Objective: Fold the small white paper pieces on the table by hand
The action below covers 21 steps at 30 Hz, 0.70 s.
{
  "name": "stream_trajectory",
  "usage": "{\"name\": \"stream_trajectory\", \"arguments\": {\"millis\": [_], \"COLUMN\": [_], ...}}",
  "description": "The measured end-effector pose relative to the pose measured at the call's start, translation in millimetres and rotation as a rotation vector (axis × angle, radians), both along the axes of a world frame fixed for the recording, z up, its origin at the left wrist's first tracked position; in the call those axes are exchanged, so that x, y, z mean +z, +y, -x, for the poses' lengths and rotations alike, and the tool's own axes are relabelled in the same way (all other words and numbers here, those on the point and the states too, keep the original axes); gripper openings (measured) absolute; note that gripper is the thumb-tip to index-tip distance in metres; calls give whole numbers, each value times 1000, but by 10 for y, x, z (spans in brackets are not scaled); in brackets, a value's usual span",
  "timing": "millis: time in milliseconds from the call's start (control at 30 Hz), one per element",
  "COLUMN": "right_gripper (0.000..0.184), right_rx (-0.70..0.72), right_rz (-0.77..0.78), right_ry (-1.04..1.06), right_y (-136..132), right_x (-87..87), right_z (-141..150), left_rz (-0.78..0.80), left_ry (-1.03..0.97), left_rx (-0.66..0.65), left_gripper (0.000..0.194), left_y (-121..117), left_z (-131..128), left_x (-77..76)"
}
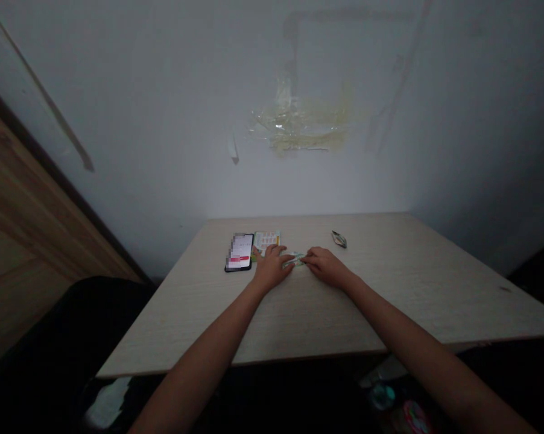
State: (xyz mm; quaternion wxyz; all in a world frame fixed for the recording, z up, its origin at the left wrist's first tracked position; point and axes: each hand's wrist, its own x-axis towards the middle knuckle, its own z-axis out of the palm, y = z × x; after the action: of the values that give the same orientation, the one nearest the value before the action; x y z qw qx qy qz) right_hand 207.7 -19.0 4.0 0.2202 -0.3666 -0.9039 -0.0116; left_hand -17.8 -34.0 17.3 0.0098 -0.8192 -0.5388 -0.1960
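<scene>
A small green-and-white printed paper (298, 259) lies on the table between my two hands, partly covered by fingers. My left hand (271, 269) rests with its fingers spread on the table, its thumb at the paper's left end. At the other end, my right hand (326, 266) has its fingers drawn together and pinches the paper's edge. Behind my left fingers is a printed booklet or card (268, 237), its lower part hidden by that hand. To the left lies a phone (239, 253) with its screen lit.
A small folded paper piece (339, 240) sits on the table (389, 289) beyond my right hand. The wall (172, 150) bearing old tape (308, 123) rises at the table's back edge. Wooden panelling (23, 241) stands at left. Below the front edge are dim, unclear items.
</scene>
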Motion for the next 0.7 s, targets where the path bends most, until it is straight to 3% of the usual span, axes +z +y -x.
{"name": "stream_trajectory", "arguments": {"millis": [700], "right_gripper": [22], "right_rx": [30], "right_rz": [126], "right_ry": [201], "right_y": [68], "right_x": [-43], "right_z": [37], "left_rz": [47], "left_ry": [-112], "left_rx": [-137], "left_gripper": [20], "left_y": [103], "left_z": [50], "left_x": [-14]}}
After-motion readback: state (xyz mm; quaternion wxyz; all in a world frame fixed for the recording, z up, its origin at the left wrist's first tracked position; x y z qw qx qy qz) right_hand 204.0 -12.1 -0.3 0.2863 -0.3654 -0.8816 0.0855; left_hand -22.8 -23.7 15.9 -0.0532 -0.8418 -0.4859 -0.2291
